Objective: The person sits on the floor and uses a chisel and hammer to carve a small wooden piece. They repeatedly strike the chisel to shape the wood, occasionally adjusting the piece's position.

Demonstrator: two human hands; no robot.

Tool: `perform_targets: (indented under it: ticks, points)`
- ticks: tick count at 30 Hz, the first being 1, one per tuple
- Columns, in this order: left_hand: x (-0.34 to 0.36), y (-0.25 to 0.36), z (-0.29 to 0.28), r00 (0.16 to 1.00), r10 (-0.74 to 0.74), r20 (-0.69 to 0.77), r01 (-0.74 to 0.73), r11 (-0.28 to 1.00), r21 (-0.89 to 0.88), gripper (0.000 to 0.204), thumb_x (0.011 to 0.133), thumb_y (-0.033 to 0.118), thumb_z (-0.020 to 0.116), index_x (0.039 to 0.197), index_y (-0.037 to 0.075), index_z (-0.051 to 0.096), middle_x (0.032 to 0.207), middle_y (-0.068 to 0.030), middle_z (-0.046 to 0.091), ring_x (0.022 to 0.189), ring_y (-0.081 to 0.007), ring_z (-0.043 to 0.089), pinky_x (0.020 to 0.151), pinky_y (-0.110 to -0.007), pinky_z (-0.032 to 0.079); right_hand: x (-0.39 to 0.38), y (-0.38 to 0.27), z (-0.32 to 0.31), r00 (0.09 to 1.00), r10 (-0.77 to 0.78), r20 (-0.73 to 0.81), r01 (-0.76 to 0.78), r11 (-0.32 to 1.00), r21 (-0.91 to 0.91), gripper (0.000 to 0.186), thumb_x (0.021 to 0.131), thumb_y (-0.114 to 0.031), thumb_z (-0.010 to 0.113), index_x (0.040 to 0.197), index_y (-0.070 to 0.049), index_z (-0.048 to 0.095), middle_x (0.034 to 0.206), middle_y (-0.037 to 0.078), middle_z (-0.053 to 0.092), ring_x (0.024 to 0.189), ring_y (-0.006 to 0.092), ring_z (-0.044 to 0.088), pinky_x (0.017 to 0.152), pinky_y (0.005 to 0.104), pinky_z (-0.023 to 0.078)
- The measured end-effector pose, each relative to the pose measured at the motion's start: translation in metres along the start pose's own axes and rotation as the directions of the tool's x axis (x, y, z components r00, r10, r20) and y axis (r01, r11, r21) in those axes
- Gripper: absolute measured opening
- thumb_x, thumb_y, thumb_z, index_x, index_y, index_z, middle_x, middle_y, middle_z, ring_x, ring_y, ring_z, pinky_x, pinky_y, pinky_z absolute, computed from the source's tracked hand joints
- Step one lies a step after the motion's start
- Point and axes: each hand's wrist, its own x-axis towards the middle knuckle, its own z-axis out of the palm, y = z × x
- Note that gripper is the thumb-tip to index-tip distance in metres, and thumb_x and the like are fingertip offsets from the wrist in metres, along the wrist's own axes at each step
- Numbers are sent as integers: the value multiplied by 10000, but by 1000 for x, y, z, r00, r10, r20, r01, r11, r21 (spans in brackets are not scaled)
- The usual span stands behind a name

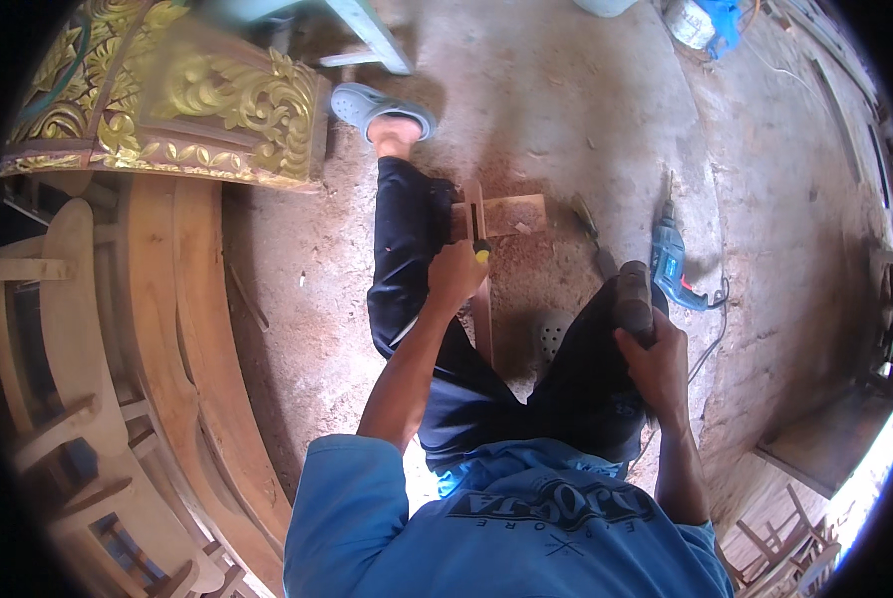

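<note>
Blue shirt (352, 508) fills the near edge of my head view, and dark trousers (466, 374) stretch out beyond it. From my remote seat I see the left hand (456, 271) with its fingers closed around a yellow-and-black-handled tool (482, 253), standing over a slotted wooden strip (482, 319); whether the tip touches, I can't tell. That strip lies across a wooden block (528, 212) on the floor (307, 339), which I judge lifts it for support, with the left leg close beside it, perhaps as a brace. The right hand (661, 357) has its fingers wrapped around a dark mallet (634, 299), held apart near the right thigh. A drill (670, 261) lies to the right, seemingly within reach. For containers, I find a white tub (690, 24) with blue plastic at the far edge; its contents I can't make out.
</note>
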Motion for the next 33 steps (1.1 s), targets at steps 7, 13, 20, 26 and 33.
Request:
perform_targets:
  ticks: [7,13,20,26,33]
  points:
    - [-9,31,-88,961,134,-243,-233,865,-443,452,826,380,789,1082,18,703,875,-179,729,792,-295,723,741,-389,562,0,-4,-1,1000,11,-26,-10,999,33,265,853,-171,742,959,53,647,678,187,663,588,242,663,557,380,482]
    - [29,48,-160,952,47,-301,-298,347,-889,508,921,421,712,1157,-17,611,815,-43,642,644,-131,606,591,-277,502,2,-16,-1,998,49,35,-49,999,2,223,867,-155,730,964,30,653,633,128,636,540,167,622,516,346,465]
    - [40,17,-121,896,-14,-443,-413,335,-847,305,926,239,749,1089,25,604,807,-38,627,625,-119,570,546,-253,459,2,-10,-2,987,160,28,-159,987,-15,208,871,-144,722,989,12,652,634,69,628,515,136,600,476,314,467]
    - [55,3,-90,901,-199,-386,-412,-107,-905,223,905,176,769,912,94,561,709,-16,551,564,-122,529,531,-280,443,7,-4,-5,982,180,55,-178,984,-31,232,864,-153,731,1007,12,651,633,61,621,504,132,592,466,311,463]
    - [57,-10,-58,847,-310,-431,-461,-28,-887,233,896,158,780,890,55,571,664,4,539,520,-98,507,513,-255,416,2,-11,-1,985,174,15,-174,984,-34,219,867,-157,720,999,5,652,643,64,615,504,132,579,475,316,459]
